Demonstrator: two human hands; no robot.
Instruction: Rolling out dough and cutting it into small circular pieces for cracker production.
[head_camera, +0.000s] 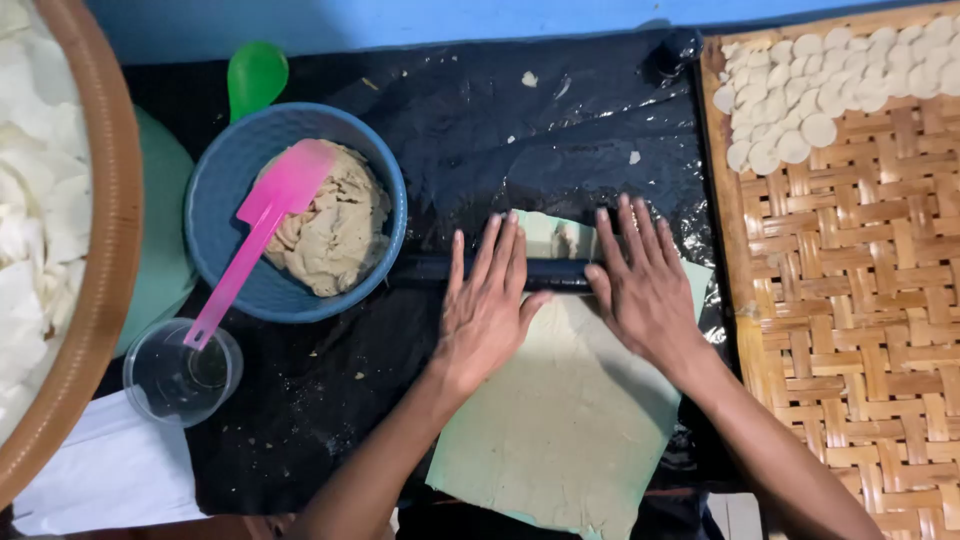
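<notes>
Over the flat sheet of dough (565, 410), both hands lie open, palms down: the left hand (487, 305) and right hand (643, 285) press a dark rolling pin (555, 273) at its far edge. Rolling looks underway; the next pass calls for even pressure.

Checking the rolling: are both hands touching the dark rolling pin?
Touching. Head view shows left hand and right hand pressed flat on the rolling pin.
</notes>
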